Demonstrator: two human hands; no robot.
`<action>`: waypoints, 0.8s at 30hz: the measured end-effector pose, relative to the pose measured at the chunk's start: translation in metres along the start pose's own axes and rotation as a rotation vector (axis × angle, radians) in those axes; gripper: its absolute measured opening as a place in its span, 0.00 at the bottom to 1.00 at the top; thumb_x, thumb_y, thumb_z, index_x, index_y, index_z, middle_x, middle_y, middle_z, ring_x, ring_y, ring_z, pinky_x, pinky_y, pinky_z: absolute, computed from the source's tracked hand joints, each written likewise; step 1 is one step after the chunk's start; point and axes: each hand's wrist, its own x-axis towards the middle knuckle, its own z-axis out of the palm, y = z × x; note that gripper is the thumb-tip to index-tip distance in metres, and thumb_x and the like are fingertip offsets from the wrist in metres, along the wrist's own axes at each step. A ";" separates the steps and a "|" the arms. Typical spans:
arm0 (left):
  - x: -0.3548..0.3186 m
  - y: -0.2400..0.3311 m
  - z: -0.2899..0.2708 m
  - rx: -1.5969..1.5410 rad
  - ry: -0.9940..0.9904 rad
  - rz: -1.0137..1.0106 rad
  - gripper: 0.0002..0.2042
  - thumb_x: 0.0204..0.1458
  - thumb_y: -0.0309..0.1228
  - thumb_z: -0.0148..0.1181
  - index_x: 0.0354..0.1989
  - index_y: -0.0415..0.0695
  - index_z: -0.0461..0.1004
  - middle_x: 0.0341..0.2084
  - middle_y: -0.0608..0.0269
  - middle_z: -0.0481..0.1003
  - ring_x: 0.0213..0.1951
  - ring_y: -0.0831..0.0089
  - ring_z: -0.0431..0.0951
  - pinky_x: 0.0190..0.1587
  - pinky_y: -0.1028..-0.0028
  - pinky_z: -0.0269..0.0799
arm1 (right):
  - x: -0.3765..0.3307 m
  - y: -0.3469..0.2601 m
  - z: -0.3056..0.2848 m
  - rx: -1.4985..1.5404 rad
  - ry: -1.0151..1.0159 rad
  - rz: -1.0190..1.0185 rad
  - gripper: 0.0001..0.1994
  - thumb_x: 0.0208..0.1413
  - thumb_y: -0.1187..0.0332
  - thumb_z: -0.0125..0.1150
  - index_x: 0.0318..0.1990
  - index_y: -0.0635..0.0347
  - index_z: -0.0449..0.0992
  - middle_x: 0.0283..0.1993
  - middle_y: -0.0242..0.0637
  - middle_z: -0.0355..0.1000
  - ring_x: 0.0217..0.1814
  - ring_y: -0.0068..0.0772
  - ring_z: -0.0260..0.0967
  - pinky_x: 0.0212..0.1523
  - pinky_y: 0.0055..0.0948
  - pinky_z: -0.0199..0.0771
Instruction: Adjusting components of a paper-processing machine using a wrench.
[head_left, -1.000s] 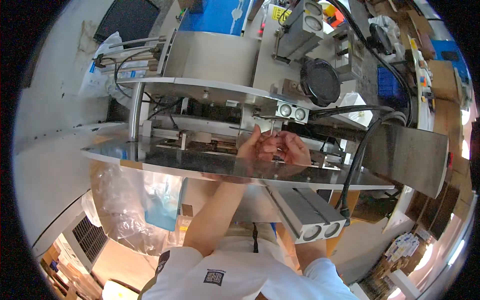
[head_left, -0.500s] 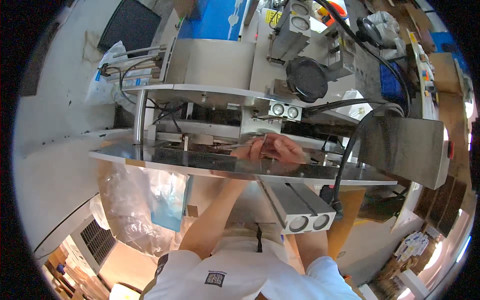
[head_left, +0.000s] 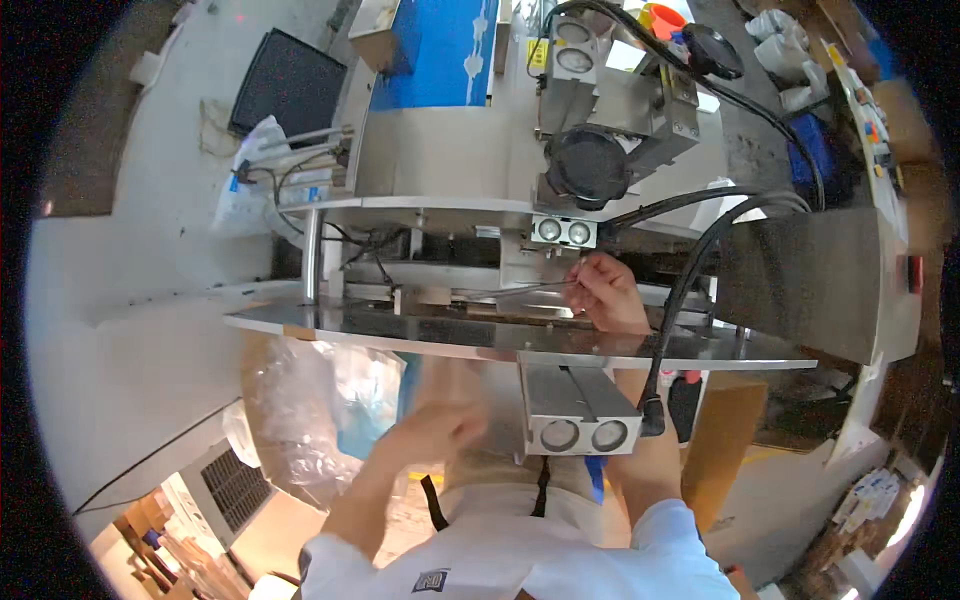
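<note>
My right hand [head_left: 608,292] reaches past the front plate [head_left: 440,332] into the gap of a metal machine. Its fingers are pinched at the right end of a thin, rod-like metal piece [head_left: 520,290], which runs leftward across the gap. What part of the fingertips' grip lies behind the fingers is hidden. My left hand [head_left: 440,432] is on the near side of the plate, in front of my body, apart from the machine. Its fingers look curled but are smeared by motion, and nothing shows clearly in them.
A metal block with two round ends [head_left: 585,408] juts from the plate toward me. Black cables [head_left: 675,300] loop down at the right beside a grey metal box [head_left: 800,285]. Clear plastic bags [head_left: 300,420] hang below left. A blue belt [head_left: 440,50] and black knob [head_left: 588,165] lie beyond.
My left hand has drawn back out of the machine gap toward my body. My right hand has shifted a little right, still in the gap. The whole view has moved slightly.
</note>
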 end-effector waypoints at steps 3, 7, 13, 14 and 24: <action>-0.103 0.005 -0.032 -0.220 0.023 0.247 0.12 0.59 0.34 0.54 0.47 0.43 0.76 0.33 0.49 0.79 0.34 0.53 0.79 0.36 0.66 0.74 | 0.003 -0.001 0.011 0.082 -0.059 0.069 0.07 0.61 0.69 0.58 0.39 0.64 0.73 0.34 0.43 0.74 0.23 0.28 0.69 0.22 0.24 0.67; -0.145 0.070 -0.076 -0.718 0.811 0.304 0.15 0.56 0.34 0.58 0.48 0.37 0.76 0.29 0.55 0.80 0.31 0.65 0.80 0.35 0.73 0.74 | 0.005 -0.009 0.010 0.223 -0.174 0.114 0.07 0.58 0.70 0.62 0.38 0.64 0.73 0.37 0.41 0.75 0.29 0.30 0.73 0.28 0.26 0.75; -0.029 0.120 -0.137 0.381 0.562 0.318 0.18 0.55 0.40 0.58 0.44 0.36 0.76 0.25 0.46 0.78 0.30 0.52 0.79 0.37 0.63 0.74 | 0.003 -0.010 0.018 0.132 -0.173 0.188 0.07 0.58 0.70 0.63 0.38 0.64 0.73 0.37 0.40 0.76 0.31 0.26 0.74 0.31 0.23 0.77; -0.020 0.119 -0.138 0.512 0.350 0.190 0.17 0.55 0.41 0.58 0.42 0.37 0.77 0.25 0.45 0.77 0.31 0.49 0.79 0.38 0.60 0.74 | 0.000 -0.018 0.025 0.055 -0.169 0.214 0.07 0.60 0.70 0.60 0.39 0.65 0.73 0.38 0.41 0.76 0.30 0.26 0.74 0.30 0.23 0.76; -0.015 0.141 -0.132 0.644 0.524 0.171 0.10 0.53 0.34 0.57 0.30 0.43 0.81 0.24 0.47 0.76 0.29 0.47 0.77 0.34 0.54 0.72 | -0.002 -0.036 0.050 -0.029 -0.242 0.291 0.10 0.61 0.67 0.58 0.44 0.66 0.74 0.35 0.37 0.76 0.30 0.21 0.72 0.29 0.20 0.72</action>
